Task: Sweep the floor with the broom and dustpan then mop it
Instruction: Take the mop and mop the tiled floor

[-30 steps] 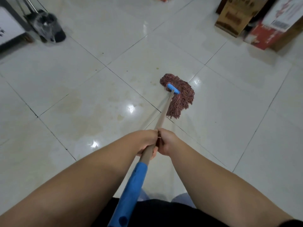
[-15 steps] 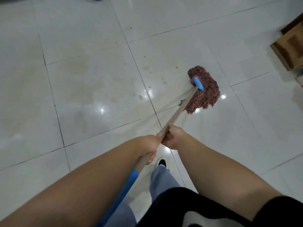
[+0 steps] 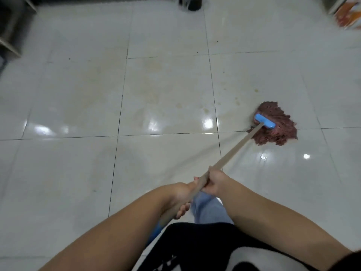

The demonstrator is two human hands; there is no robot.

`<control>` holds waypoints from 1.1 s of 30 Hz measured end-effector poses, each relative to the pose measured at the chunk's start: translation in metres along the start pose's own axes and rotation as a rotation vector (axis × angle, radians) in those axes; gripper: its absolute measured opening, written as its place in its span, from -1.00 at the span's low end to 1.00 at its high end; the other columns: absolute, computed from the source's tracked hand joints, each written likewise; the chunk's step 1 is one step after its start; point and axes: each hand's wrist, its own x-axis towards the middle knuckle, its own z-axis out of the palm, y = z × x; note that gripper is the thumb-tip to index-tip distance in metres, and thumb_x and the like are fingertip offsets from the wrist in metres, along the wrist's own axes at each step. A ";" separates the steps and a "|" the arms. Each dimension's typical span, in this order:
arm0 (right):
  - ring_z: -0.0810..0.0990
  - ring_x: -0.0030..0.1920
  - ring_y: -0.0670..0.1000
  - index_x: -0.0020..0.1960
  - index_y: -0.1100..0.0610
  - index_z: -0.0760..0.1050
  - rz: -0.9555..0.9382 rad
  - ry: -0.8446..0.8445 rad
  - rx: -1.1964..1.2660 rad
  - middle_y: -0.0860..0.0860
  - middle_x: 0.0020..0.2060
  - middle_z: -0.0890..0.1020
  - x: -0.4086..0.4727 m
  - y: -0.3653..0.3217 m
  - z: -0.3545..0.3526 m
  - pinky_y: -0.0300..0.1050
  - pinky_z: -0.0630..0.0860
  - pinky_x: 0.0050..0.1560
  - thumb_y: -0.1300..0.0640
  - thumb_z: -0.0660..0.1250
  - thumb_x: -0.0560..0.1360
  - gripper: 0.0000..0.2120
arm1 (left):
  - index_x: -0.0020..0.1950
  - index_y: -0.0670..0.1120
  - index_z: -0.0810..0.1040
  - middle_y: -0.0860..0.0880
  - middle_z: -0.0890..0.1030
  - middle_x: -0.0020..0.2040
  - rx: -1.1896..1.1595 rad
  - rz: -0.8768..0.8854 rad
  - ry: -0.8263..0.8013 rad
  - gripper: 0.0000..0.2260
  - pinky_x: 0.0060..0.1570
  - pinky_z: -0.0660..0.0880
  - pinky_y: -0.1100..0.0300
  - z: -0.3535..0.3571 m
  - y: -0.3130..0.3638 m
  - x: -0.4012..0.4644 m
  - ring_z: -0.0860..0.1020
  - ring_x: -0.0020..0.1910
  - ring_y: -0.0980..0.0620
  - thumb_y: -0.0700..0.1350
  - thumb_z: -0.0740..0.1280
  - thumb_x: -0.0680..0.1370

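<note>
Both hands, right hand (image 3: 214,181) ahead of left hand (image 3: 182,194), grip the wooden mop handle (image 3: 237,146), which runs forward-right to the reddish-brown string mop head (image 3: 277,125) on the white tiled floor (image 3: 78,94).

1. We see dim, even indoor light from overhead.
2. White glare spots dot the glossy floor (image 3: 78,192).
3. Corners darken and blur; tile lines bow with wide-angle distortion.
4. Soft shadows, slight overall motion blur.

Glossy white tile floor (image 3: 78,173), dark grout, light glare; furniture (image 3: 11,26) top-left.
</note>
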 end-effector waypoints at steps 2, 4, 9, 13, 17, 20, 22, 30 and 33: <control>0.48 0.22 0.19 0.43 0.27 0.13 0.027 -0.024 -0.058 0.30 0.31 0.38 -0.004 0.049 0.007 -0.02 0.55 -0.30 -0.01 -0.01 0.65 -0.53 | -0.27 -0.07 0.26 0.06 0.28 -0.68 -0.037 -0.031 0.009 -0.43 -0.60 0.14 0.46 0.004 -0.052 -0.011 0.20 -0.73 0.15 0.42 -0.10 0.48; 0.54 -0.05 0.17 0.44 0.25 0.12 0.050 -0.064 -0.148 0.29 0.32 0.38 -0.010 0.104 0.013 -0.04 0.56 -0.50 -0.01 -0.01 0.65 -0.54 | -0.27 -0.07 0.25 0.06 0.27 -0.67 -0.086 -0.052 0.008 -0.44 -0.59 0.14 0.45 0.012 -0.112 -0.025 0.21 -0.73 0.15 0.42 -0.10 0.48; 0.55 -0.14 0.17 0.46 0.24 0.06 0.103 -0.122 -0.424 0.30 0.28 0.41 -0.029 0.240 0.033 0.09 0.50 -0.42 0.05 -0.05 0.66 -0.56 | -0.26 -0.07 0.24 0.06 0.26 -0.65 -0.256 -0.071 0.027 -0.45 -0.61 0.18 0.46 0.031 -0.255 -0.063 0.21 -0.72 0.14 0.41 -0.11 0.49; 0.62 -0.48 0.16 0.42 0.22 0.10 0.109 -0.185 -0.524 0.34 0.07 0.54 -0.043 0.312 0.047 0.07 0.52 -0.46 0.01 -0.04 0.66 -0.58 | -0.24 -0.08 0.24 0.05 0.28 -0.64 -0.356 -0.103 0.079 -0.46 -0.60 0.19 0.46 0.041 -0.329 -0.080 0.21 -0.70 0.13 0.39 -0.08 0.50; 0.65 -0.20 0.18 0.40 0.20 0.17 0.116 -0.181 -0.524 0.31 0.19 0.51 -0.053 0.341 0.053 0.05 0.50 -0.23 -0.01 0.02 0.65 -0.59 | -0.23 -0.09 0.27 0.04 0.30 -0.63 -0.342 -0.145 0.125 -0.48 -0.59 0.22 0.44 0.044 -0.353 -0.086 0.23 -0.69 0.11 0.35 -0.06 0.51; 0.63 -0.04 0.15 0.38 0.18 0.22 0.076 -0.133 -0.521 0.25 0.14 0.55 -0.048 0.334 0.057 0.02 0.51 -0.17 -0.01 0.05 0.64 -0.60 | -0.24 -0.10 0.29 0.02 0.31 -0.62 -0.317 -0.147 0.136 -0.47 -0.58 0.24 0.43 0.040 -0.342 -0.081 0.25 -0.69 0.10 0.35 -0.08 0.51; 0.58 -0.29 0.09 0.38 0.20 0.23 0.044 -0.112 -0.543 0.23 -0.13 0.59 -0.045 0.320 0.059 -0.01 0.51 -0.27 -0.01 0.04 0.64 -0.59 | -0.27 -0.09 0.26 0.02 0.31 -0.62 -0.323 -0.139 0.112 -0.46 -0.59 0.26 0.43 0.036 -0.326 -0.078 0.25 -0.70 0.10 0.38 -0.09 0.50; 0.51 -0.40 0.04 0.35 0.20 0.28 -0.031 -0.041 -0.497 0.18 -0.36 0.51 -0.031 0.205 0.049 -0.03 0.46 -0.36 0.00 0.04 0.64 -0.62 | -0.26 -0.11 0.26 0.01 0.27 -0.59 -0.380 -0.081 0.089 -0.46 -0.60 0.28 0.46 0.027 -0.209 -0.058 0.23 -0.73 0.11 0.37 -0.04 0.49; 0.51 -0.41 0.05 0.36 0.20 0.27 -0.036 -0.044 -0.470 0.19 -0.34 0.50 -0.022 0.146 0.038 -0.03 0.47 -0.36 0.01 0.03 0.64 -0.62 | -0.26 -0.10 0.27 0.00 0.25 -0.55 -0.373 -0.099 0.081 -0.45 -0.58 0.28 0.45 0.027 -0.148 -0.047 0.22 -0.72 0.09 0.39 -0.04 0.47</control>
